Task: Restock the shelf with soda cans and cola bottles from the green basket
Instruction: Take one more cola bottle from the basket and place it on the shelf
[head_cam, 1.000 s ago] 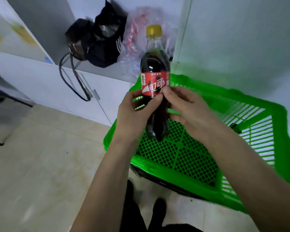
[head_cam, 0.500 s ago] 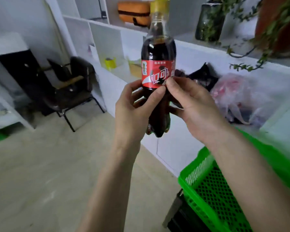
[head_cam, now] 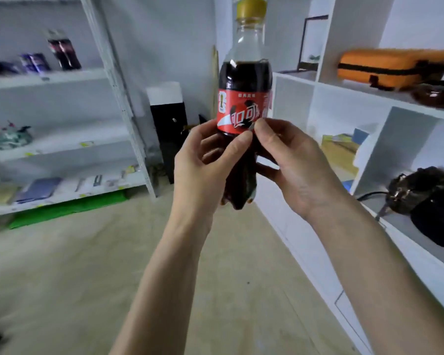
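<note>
Cola bottle [head_cam: 244, 103] sits upright in the middle of the room, held up in front of the person by both hands, its yellow cap [head_cam: 251, 7] at the top of the view and its red label facing the camera. The left hand [head_cam: 205, 172] wraps its curled fingers round the dark lower half of the bottle, the thumb lying across the front and touching the label's lower edge. The right hand [head_cam: 295, 165] grips from the other side, fingers curled behind the bottle, thumb tip pressed against the label just beside the left thumb.

Far to the left stands a white metal shelf [head_cam: 62, 78]; on its top board a second cola bottle [head_cam: 63, 53] stands just beside some blue cans [head_cam: 35, 62], all blurred. Lower boards carry small flat packets that are too smeared to name. A black cabinet with a white top [head_cam: 168, 126] stands at the far wall behind the bottle. On the right runs a white cubby unit [head_cam: 344, 98] with an orange case [head_cam: 390, 66] on an upper ledge and a black bag [head_cam: 431, 201] on a nearer, lower one.
</note>
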